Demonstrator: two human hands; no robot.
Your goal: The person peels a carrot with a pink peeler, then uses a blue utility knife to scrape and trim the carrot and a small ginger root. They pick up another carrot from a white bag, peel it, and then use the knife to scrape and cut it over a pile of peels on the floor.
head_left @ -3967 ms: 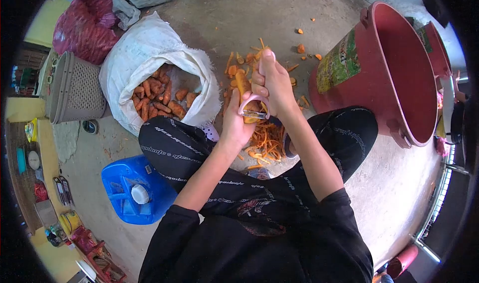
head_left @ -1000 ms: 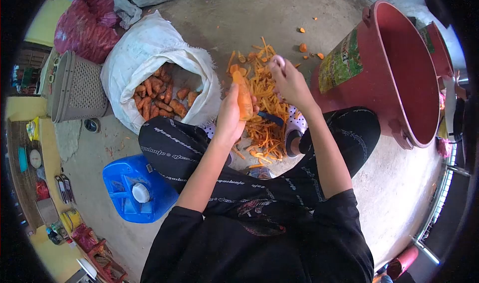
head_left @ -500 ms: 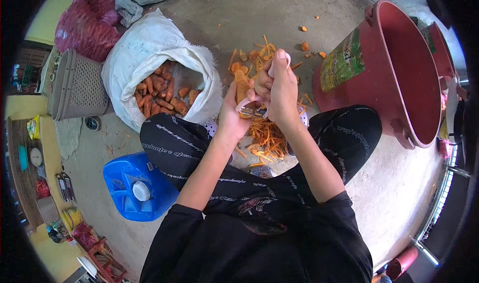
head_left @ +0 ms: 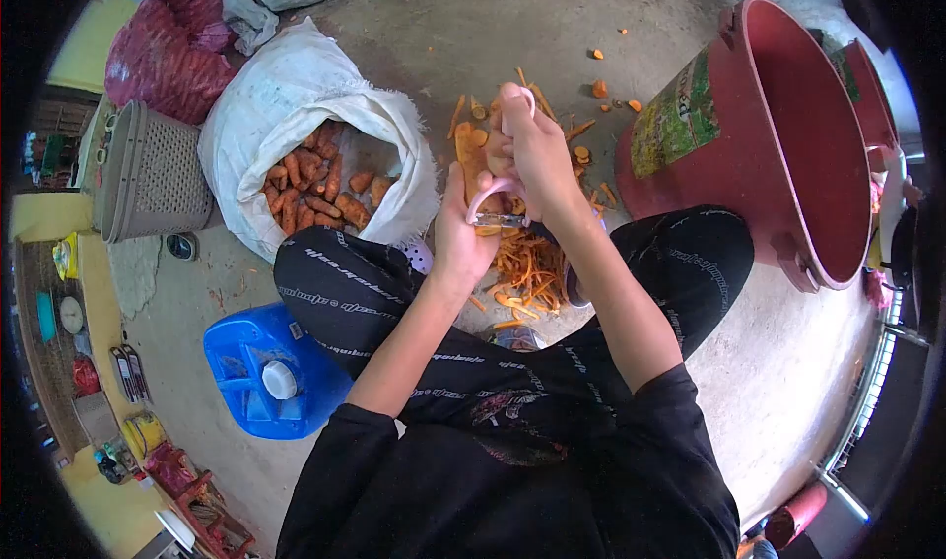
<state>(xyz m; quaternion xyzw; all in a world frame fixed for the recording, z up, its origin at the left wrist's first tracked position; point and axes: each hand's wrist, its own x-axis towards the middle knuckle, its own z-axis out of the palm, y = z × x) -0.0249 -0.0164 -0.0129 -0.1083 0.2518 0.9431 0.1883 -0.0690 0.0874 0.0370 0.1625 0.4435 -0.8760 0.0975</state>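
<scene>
Carrot (head_left: 465, 155) in mid-peel stands nearly upright between the person's two hands, held above the concrete floor (head_left: 443, 27) in front of the bent knees. Largest nearby is the red bucket (head_left: 690, 180), which sits on the floor to the right with its mouth tipped toward the camera and a torn label on its wall. To the left, a white sack (head_left: 296, 86) lies open with a heap of unpeeled carrots (head_left: 315, 185) inside, and dark red mesh bags (head_left: 163, 57) are piled behind it. A blue jerrycan (head_left: 261, 372) with a white cap lies by the left knee, and a grey perforated basket (head_left: 148, 170) rests on its side further left. Under the hands, a pile of orange peelings (head_left: 527, 263) is spread between the feet, with chopped ends scattered toward the bucket. The left hand (head_left: 461, 234) is wrapped around the lower end of the carrot, thumb lying up along it. The right hand (head_left: 527, 155) is closed around the pink handle of a peeler (head_left: 490, 199), its looped head and blade pressed against the carrot just above the left hand's fingers.
</scene>
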